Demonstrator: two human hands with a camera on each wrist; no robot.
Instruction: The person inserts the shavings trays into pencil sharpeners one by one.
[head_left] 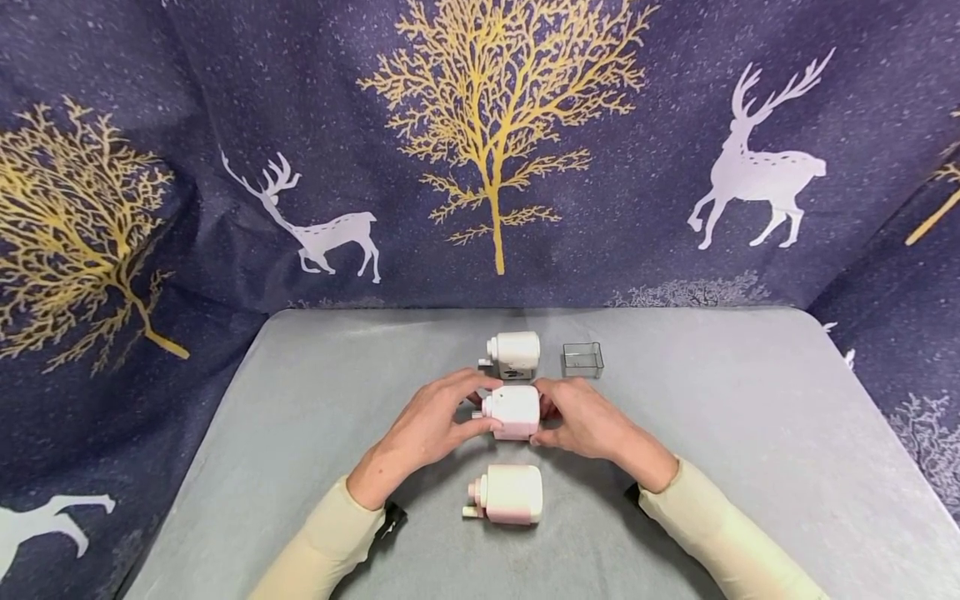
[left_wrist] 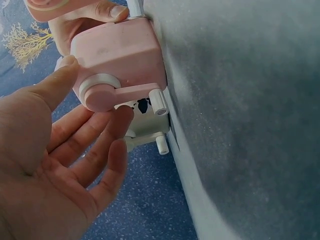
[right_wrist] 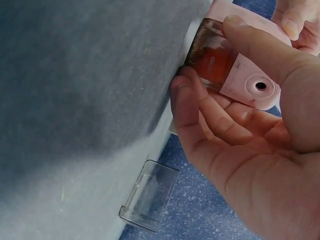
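A person's 2 hands meet at the middle sharpener [head_left: 516, 404], a pink pencil sharpener standing on the grey table [head_left: 750, 400] with its crank [left_wrist: 135, 92] toward the left. The left hand [head_left: 427, 421] pinches its crank side, thumb at the near left corner and fingers round the far side, the fingertips close by the crank. The right hand [head_left: 588, 421] grips the right end, thumb on the near side and fingers curled at the far side, around a clear drawer [right_wrist: 212, 60] with orange-red and brownish contents; how far in the drawer sits is hard to tell. A round pencil hole [right_wrist: 260, 86] shows above the drawer. Just beyond, on the far side, stands a white sharpener [head_left: 517, 346] with dark printed marks, and to its right lies a clear tray [head_left: 583, 372]. On the near side, apart from the hands, stands another pink sharpener [head_left: 513, 493], its crank also toward the left. Cream sleeves [head_left: 322, 533] cover both forearms. Behind the table hangs a dark blue cloth [head_left: 600, 267] printed with gold trees [head_left: 495, 167] and white deer [head_left: 765, 179].
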